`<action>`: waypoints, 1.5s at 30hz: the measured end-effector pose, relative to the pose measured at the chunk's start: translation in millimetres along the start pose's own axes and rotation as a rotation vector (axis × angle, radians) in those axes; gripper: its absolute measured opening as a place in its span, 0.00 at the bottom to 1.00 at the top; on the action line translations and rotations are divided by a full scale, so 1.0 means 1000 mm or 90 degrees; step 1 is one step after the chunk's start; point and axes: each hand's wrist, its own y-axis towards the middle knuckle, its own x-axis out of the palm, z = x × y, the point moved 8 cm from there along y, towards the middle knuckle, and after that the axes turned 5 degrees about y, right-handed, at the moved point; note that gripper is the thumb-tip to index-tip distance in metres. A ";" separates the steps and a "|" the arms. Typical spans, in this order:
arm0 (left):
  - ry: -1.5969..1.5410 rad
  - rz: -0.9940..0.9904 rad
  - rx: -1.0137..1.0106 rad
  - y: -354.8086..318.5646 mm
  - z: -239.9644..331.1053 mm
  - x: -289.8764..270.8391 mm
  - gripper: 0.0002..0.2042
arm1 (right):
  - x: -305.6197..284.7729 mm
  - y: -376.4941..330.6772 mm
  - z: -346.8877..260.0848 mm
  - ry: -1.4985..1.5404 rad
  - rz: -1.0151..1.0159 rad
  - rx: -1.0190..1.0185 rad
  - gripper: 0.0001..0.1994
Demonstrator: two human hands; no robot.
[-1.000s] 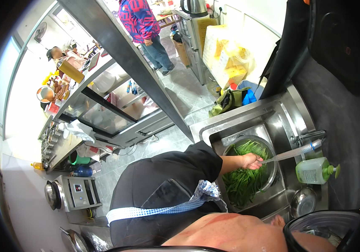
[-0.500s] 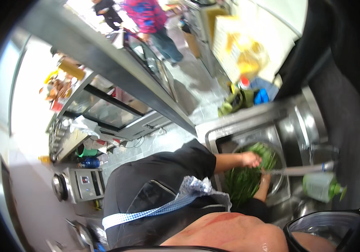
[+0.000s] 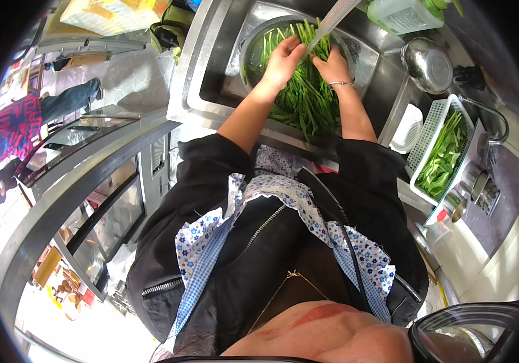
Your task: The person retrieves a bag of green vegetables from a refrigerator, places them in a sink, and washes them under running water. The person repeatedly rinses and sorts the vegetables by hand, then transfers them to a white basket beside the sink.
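Note:
A large bunch of long-stemmed leafy greens (image 3: 308, 106) fills a round metal basin (image 3: 248, 53) in the sink. My left hand (image 3: 283, 60) is at the left part of the stems, its fingers curled in around some of them. On the other side my right hand (image 3: 333, 65), a bracelet at its wrist, closes around stems, with its fingertips partly hidden among them. Between both hands a pale spout (image 3: 337, 19) reaches down toward the greens, and water shows in the basin around them.
The steel sink (image 3: 211, 85) surrounds the basin. A green-topped pump bottle (image 3: 404, 15) and a shiny metal bowl (image 3: 427, 65) are beyond its right side. Farther right, a white basket (image 3: 424, 145) holds more leafy greens (image 3: 444, 157). A person (image 3: 14, 127) stands at far left.
My view has turned, bringing the sink to the top middle and the basket on the right into sight. Both hands stay in the greens, the left now farther down among the stems.

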 end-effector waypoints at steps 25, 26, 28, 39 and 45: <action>0.344 0.068 0.246 0.018 0.048 -0.017 0.32 | -0.074 0.036 -0.044 0.055 0.020 -0.152 0.17; 0.293 -0.019 0.319 0.013 0.057 0.007 0.31 | -0.073 0.033 -0.050 0.067 0.009 -0.167 0.17; 0.088 -0.195 0.188 0.011 0.046 0.043 0.30 | -0.069 0.027 -0.057 0.077 0.007 -0.190 0.15; 0.325 -0.039 -0.011 0.025 0.018 0.026 0.16 | -0.037 0.028 -0.053 0.202 -0.012 -0.146 0.16; -0.422 0.050 -0.183 0.026 -0.023 -0.002 0.11 | -0.072 0.027 -0.027 0.230 0.062 -0.090 0.13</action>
